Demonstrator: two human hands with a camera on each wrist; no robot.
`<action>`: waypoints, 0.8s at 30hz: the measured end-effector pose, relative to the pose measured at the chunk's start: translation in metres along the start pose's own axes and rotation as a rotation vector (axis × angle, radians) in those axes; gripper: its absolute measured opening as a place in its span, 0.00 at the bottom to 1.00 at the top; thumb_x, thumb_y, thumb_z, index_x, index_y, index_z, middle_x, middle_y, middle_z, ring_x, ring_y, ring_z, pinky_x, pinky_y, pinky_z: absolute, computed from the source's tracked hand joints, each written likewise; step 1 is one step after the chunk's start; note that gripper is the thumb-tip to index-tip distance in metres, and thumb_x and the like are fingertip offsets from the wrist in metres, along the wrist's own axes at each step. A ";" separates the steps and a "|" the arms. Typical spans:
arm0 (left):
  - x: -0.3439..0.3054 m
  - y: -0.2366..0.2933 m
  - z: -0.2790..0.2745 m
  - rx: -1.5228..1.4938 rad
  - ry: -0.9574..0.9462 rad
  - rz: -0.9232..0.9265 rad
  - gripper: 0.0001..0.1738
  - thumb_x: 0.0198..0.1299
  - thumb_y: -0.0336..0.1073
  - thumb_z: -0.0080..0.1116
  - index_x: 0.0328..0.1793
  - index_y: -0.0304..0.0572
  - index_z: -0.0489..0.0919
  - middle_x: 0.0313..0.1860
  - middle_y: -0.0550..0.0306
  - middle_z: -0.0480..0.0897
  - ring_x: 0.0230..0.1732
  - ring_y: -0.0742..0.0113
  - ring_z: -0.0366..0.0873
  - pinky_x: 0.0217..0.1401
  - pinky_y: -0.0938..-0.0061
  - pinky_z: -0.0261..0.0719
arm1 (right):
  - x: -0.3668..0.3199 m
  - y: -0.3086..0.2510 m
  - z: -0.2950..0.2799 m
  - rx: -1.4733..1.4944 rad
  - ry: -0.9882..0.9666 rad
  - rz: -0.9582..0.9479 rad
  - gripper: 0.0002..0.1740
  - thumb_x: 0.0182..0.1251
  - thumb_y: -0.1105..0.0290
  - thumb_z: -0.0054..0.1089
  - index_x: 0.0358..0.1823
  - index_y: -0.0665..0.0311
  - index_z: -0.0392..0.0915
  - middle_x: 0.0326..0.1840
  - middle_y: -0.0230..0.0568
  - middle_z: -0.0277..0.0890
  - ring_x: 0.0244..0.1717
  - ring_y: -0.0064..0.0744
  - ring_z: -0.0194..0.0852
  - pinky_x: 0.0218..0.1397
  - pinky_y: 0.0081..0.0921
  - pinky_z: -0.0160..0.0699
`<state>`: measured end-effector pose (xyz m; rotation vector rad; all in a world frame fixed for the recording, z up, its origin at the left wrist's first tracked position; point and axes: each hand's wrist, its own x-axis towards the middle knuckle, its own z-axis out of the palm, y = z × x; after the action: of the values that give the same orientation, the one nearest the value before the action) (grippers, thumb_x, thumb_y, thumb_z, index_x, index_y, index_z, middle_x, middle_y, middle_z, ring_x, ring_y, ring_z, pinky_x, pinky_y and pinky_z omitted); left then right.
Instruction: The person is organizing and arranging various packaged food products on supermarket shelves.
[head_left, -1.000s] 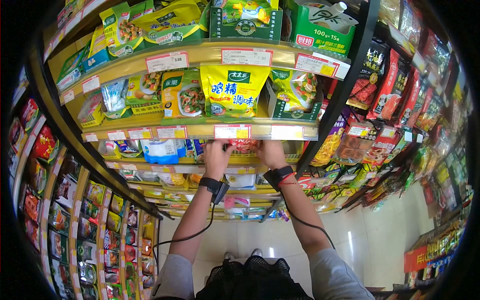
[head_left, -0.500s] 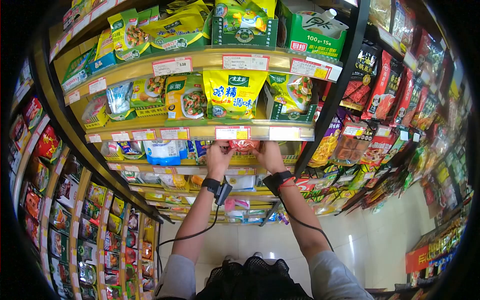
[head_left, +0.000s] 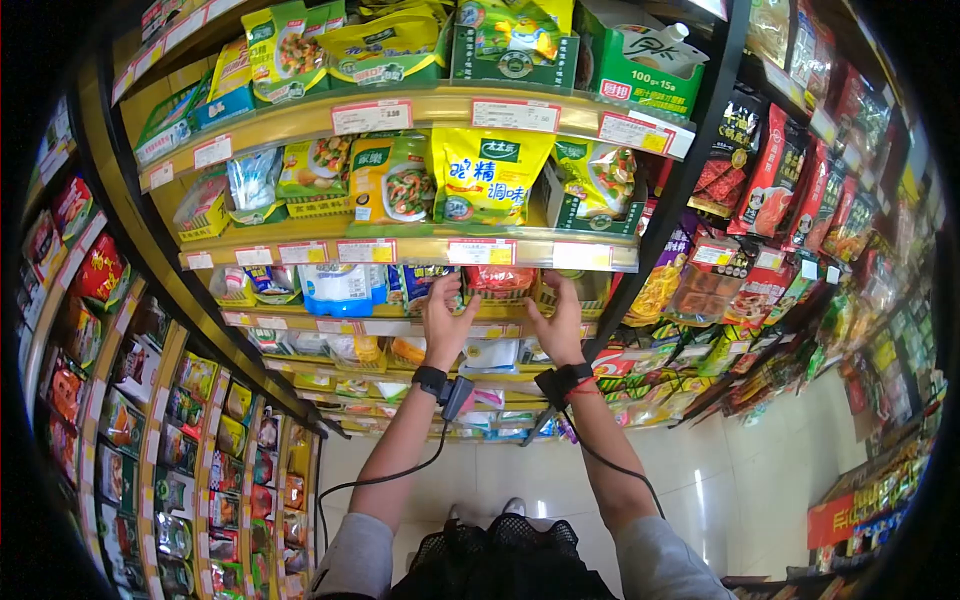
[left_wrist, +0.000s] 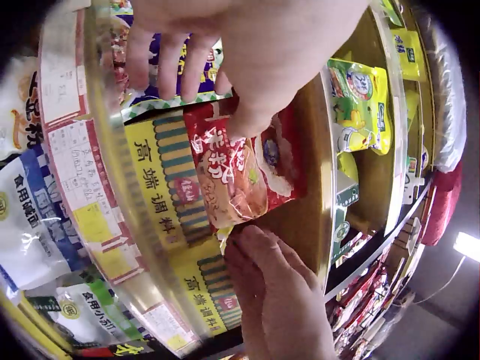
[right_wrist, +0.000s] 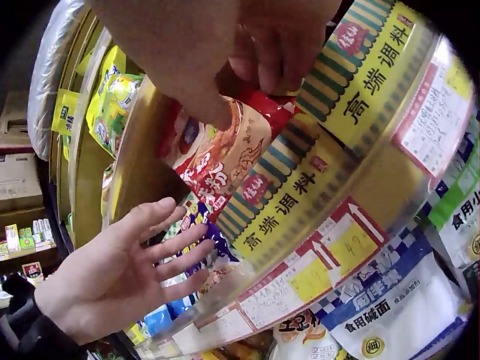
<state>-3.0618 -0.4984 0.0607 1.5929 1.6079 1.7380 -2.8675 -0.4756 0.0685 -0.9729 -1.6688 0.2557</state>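
A red seasoning packet [head_left: 500,278] stands in a yellow display box [right_wrist: 281,187] on the lower shelf, between the two hands. In the head view my left hand [head_left: 447,322] is at its left, fingers spread and relaxed. The right wrist view shows that left palm [right_wrist: 124,274] apart from the packet. My right hand [head_left: 558,318] is at the packet's right side, thumb and fingers apart. In the left wrist view the right fingertips [left_wrist: 251,240] are right at the packet's edge [left_wrist: 232,180]. Part of the right hand's fingers is hidden behind the shelf edge in the head view.
Above, a shelf edge with price tags [head_left: 480,250] overhangs the hands and carries a large yellow bag [head_left: 490,178]. White and blue bags [head_left: 335,290] sit left of the left hand. A dark upright post [head_left: 655,220] stands at right, with hanging packets [head_left: 765,185] beyond.
Both hands have drawn apart from the red packet, which they held at its sides before. The left fingers have spread. The packet now sits in its box on the shelf.
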 end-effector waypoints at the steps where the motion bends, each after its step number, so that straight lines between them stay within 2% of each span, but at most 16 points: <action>1: 0.000 0.002 0.002 -0.048 -0.007 0.002 0.29 0.51 0.33 0.70 0.59 0.37 0.72 0.49 0.47 0.80 0.50 0.58 0.78 0.52 0.68 0.75 | -0.001 -0.001 0.000 -0.029 0.054 -0.049 0.26 0.54 0.73 0.69 0.53 0.70 0.69 0.50 0.49 0.73 0.53 0.48 0.72 0.56 0.36 0.71; 3: 0.000 0.007 0.004 -0.089 -0.024 0.020 0.28 0.53 0.32 0.68 0.60 0.38 0.71 0.51 0.47 0.79 0.54 0.58 0.76 0.56 0.67 0.72 | 0.000 -0.004 0.001 -0.061 0.068 -0.042 0.26 0.54 0.73 0.69 0.53 0.71 0.69 0.51 0.50 0.73 0.54 0.48 0.71 0.58 0.36 0.69; 8: -0.011 0.003 -0.002 -0.090 -0.015 0.067 0.27 0.54 0.32 0.67 0.59 0.38 0.72 0.51 0.47 0.79 0.54 0.58 0.76 0.55 0.67 0.73 | -0.007 -0.019 -0.001 -0.118 0.139 -0.053 0.27 0.54 0.73 0.68 0.54 0.71 0.69 0.51 0.50 0.72 0.55 0.47 0.70 0.60 0.36 0.67; 9: -0.014 0.003 -0.006 -0.084 -0.017 0.091 0.25 0.54 0.32 0.66 0.59 0.39 0.72 0.51 0.48 0.79 0.54 0.59 0.77 0.55 0.67 0.73 | -0.010 -0.019 -0.002 -0.075 0.130 -0.043 0.27 0.54 0.73 0.67 0.55 0.70 0.68 0.51 0.50 0.71 0.55 0.50 0.69 0.61 0.38 0.65; 10: -0.017 0.000 -0.010 -0.086 -0.017 0.091 0.25 0.54 0.32 0.66 0.59 0.39 0.72 0.51 0.48 0.79 0.54 0.59 0.77 0.55 0.67 0.73 | -0.016 -0.019 -0.003 -0.031 0.121 -0.032 0.27 0.54 0.73 0.66 0.55 0.69 0.68 0.50 0.51 0.70 0.56 0.53 0.67 0.61 0.40 0.64; 12: -0.029 -0.011 -0.022 -0.122 -0.077 0.016 0.22 0.55 0.32 0.65 0.56 0.41 0.74 0.51 0.52 0.80 0.53 0.61 0.77 0.53 0.67 0.74 | -0.039 -0.020 -0.008 -0.096 0.145 -0.029 0.23 0.54 0.75 0.64 0.52 0.68 0.70 0.48 0.51 0.72 0.53 0.52 0.69 0.60 0.39 0.65; 13: -0.041 -0.012 -0.034 -0.121 -0.085 0.020 0.19 0.56 0.32 0.65 0.54 0.43 0.75 0.49 0.56 0.81 0.52 0.63 0.78 0.53 0.67 0.74 | -0.058 -0.022 -0.012 -0.073 0.143 0.033 0.18 0.57 0.75 0.64 0.50 0.67 0.72 0.46 0.45 0.74 0.49 0.40 0.73 0.53 0.31 0.71; 14: -0.054 -0.025 -0.040 -0.101 -0.033 -0.022 0.17 0.56 0.32 0.64 0.52 0.41 0.76 0.48 0.56 0.82 0.51 0.64 0.79 0.52 0.68 0.74 | -0.077 -0.015 -0.015 -0.023 0.086 0.121 0.14 0.60 0.76 0.61 0.47 0.67 0.73 0.41 0.40 0.76 0.42 0.31 0.75 0.47 0.26 0.72; 15: -0.066 -0.035 -0.050 -0.111 -0.052 -0.040 0.16 0.56 0.32 0.65 0.50 0.40 0.77 0.47 0.56 0.82 0.51 0.64 0.79 0.52 0.68 0.74 | -0.104 0.008 -0.012 0.192 0.046 0.266 0.09 0.64 0.75 0.59 0.44 0.67 0.73 0.37 0.35 0.76 0.37 0.21 0.73 0.44 0.20 0.72; 16: -0.082 -0.046 -0.061 -0.117 -0.070 -0.063 0.15 0.57 0.32 0.65 0.49 0.38 0.77 0.46 0.55 0.82 0.50 0.64 0.79 0.51 0.68 0.75 | -0.129 0.010 -0.019 0.219 -0.015 0.347 0.06 0.66 0.74 0.57 0.43 0.67 0.74 0.35 0.32 0.77 0.36 0.16 0.72 0.42 0.17 0.72; 17: -0.100 -0.062 -0.071 -0.131 -0.114 -0.149 0.14 0.57 0.33 0.65 0.48 0.37 0.78 0.45 0.56 0.83 0.49 0.66 0.79 0.51 0.70 0.75 | -0.155 0.011 -0.030 0.209 -0.133 0.503 0.05 0.66 0.74 0.57 0.41 0.66 0.75 0.33 0.32 0.77 0.35 0.17 0.72 0.41 0.18 0.72; 19: -0.148 -0.104 -0.096 -0.135 -0.158 -0.348 0.14 0.59 0.34 0.64 0.48 0.36 0.79 0.43 0.58 0.83 0.45 0.69 0.80 0.49 0.73 0.77 | -0.224 0.047 -0.036 0.191 -0.285 0.446 0.04 0.66 0.73 0.57 0.38 0.66 0.76 0.31 0.33 0.78 0.34 0.21 0.75 0.39 0.21 0.74; 20: -0.180 -0.130 -0.112 -0.126 -0.159 -0.461 0.14 0.60 0.35 0.64 0.48 0.36 0.79 0.42 0.58 0.83 0.43 0.71 0.81 0.48 0.75 0.78 | -0.276 0.078 -0.037 0.137 -0.397 0.617 0.05 0.66 0.73 0.57 0.38 0.67 0.76 0.32 0.35 0.80 0.34 0.23 0.78 0.40 0.23 0.76; 22: -0.260 -0.209 -0.143 -0.347 -0.084 -0.551 0.13 0.60 0.35 0.63 0.48 0.39 0.81 0.40 0.59 0.84 0.39 0.73 0.81 0.44 0.77 0.79 | -0.370 0.113 -0.046 0.229 -0.449 0.871 0.08 0.67 0.71 0.55 0.39 0.69 0.77 0.34 0.40 0.82 0.35 0.27 0.80 0.39 0.25 0.79; 23: -0.298 -0.233 -0.167 -0.047 -0.152 -0.594 0.11 0.58 0.36 0.64 0.45 0.39 0.83 0.36 0.58 0.85 0.37 0.72 0.82 0.43 0.75 0.80 | -0.437 0.152 -0.053 0.259 -0.481 0.874 0.10 0.69 0.69 0.52 0.40 0.68 0.78 0.33 0.39 0.82 0.33 0.28 0.80 0.36 0.26 0.79; 24: -0.338 -0.244 -0.189 0.042 -0.140 -0.730 0.11 0.57 0.38 0.64 0.41 0.38 0.84 0.31 0.57 0.85 0.36 0.72 0.82 0.41 0.74 0.79 | -0.470 0.152 -0.067 0.080 -0.656 1.103 0.10 0.68 0.70 0.52 0.40 0.68 0.80 0.33 0.39 0.82 0.34 0.28 0.80 0.35 0.26 0.79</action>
<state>-3.2076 -0.7804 -0.2691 0.9211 1.8399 1.1796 -2.7244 -0.7327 -0.3343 -1.7992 -1.4661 1.4835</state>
